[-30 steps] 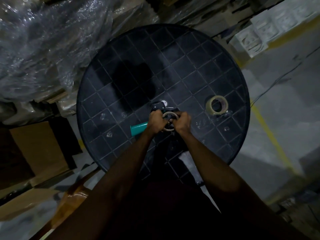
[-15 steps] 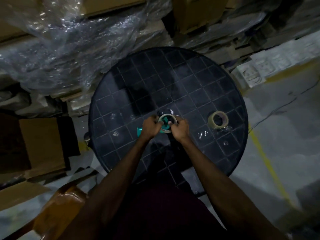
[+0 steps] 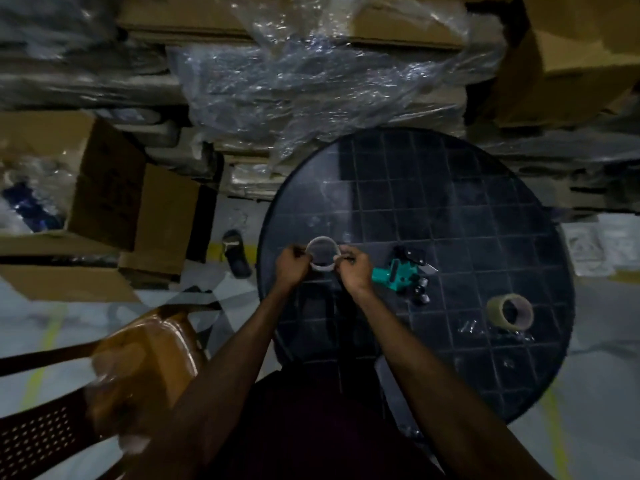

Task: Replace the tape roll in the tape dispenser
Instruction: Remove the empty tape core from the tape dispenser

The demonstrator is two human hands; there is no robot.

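While both hands are raised over the left part of the round black table (image 3: pixel 450 188), they hold between them a thin pale ring, the empty tape core (image 3: pixel 322 252). The left hand (image 3: pixel 292 266) pinches the ring on its left side with closed fingers, and the right hand (image 3: pixel 353 271) pinches it on the right side in the same way; the picture is dark, so I cannot tell which fingers exactly touch it. Just to the right of the right hand, the teal tape dispenser (image 3: pixel 398 273) lies on its side on the table, with black parts at its far end, and nobody touches it. The full tape roll (image 3: pixel 510 311) lies further right, near the right edge of the table and well apart from the dispenser and from both hands. Beside this roll there are some small shiny bits on the table surface, but they are too small to name. Around the table the place is crowded. A brown plastic chair (image 3: pixel 138 358) stands at the lower left, close to the left forearm. Open cardboard boxes (image 3: pixel 114 188) stand at the left, and a dark sandal (image 3: pixel 237 252) lies on the floor just beside the left rim of the table. Behind the table, stacked goods are covered with crumpled clear plastic wrap (image 3: pixel 311 81).
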